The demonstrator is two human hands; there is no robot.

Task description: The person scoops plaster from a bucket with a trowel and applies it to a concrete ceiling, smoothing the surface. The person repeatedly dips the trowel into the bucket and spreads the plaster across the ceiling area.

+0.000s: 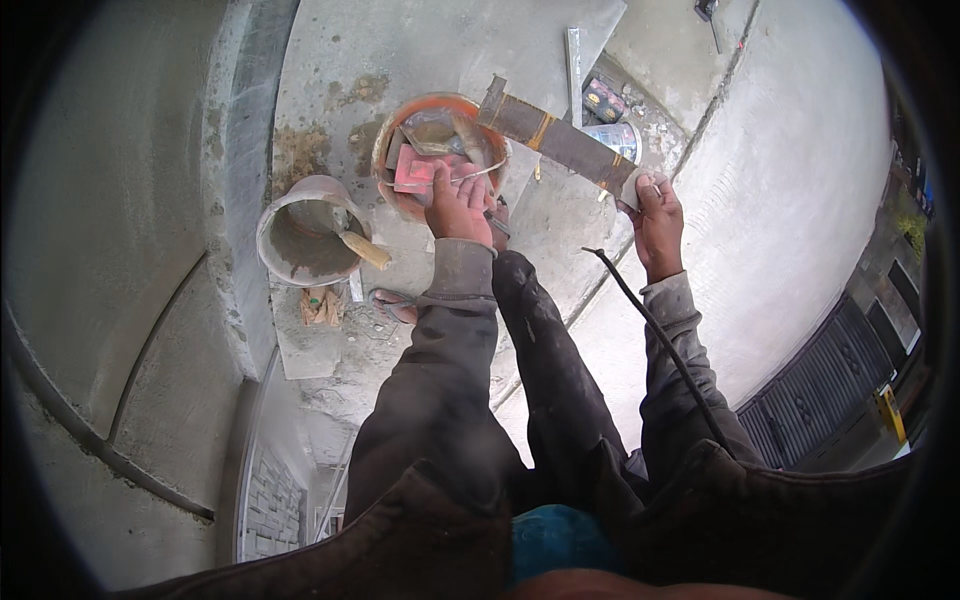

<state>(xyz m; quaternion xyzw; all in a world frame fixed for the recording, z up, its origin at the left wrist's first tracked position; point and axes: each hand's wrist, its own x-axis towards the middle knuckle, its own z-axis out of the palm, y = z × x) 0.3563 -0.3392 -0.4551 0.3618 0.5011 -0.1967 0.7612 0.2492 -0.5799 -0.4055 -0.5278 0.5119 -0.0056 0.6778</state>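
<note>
My right hand (657, 225) is closed around the near end of a long, flat brown board (570, 143) with yellowish bands and a short crosspiece at its far end. A grey patch covers the end by my thumb. The board slants up and left toward an orange bucket (383, 160). Over that bucket's near rim is my left hand (460, 208), its thumb and fingers apart. Just beyond its fingers lies a pink-red flat piece (415, 168) in the bucket, among other tools and a clear plastic-looking thing (432, 130). A thin handle (455, 178) arcs across the bucket.
Left of the orange bucket, a pale bucket (268, 240) of grey mix holds a wooden-handled tool (365, 250). A whitish tub (622, 140) and a metal bar (574, 75) lie beyond the board. Plastered walls (800, 180) flank both sides. A dark cable (650, 320) hangs beside my right forearm.
</note>
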